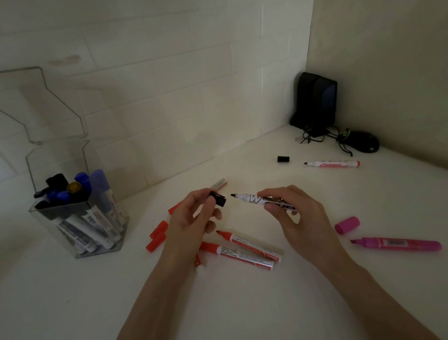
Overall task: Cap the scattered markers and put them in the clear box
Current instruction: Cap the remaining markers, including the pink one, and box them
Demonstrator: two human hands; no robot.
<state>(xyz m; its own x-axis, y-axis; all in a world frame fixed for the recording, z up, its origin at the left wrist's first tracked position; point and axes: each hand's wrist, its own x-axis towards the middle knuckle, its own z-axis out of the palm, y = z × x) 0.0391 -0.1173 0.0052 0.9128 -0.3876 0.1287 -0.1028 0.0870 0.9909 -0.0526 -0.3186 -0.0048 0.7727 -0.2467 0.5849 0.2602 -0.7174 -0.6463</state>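
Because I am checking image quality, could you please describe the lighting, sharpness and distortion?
Head view: dim light, darker toward the corners; wide-angle bending bows the wall tiles and tilts the clear box; the black cap in the left hand and black marker in the right hand look slightly soft; no strong glare.

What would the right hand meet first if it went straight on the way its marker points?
Most likely the black cap pinched in the left hand: the marker held by the right hand points its tip at it across a small gap. With one view, depth alignment is unsure.
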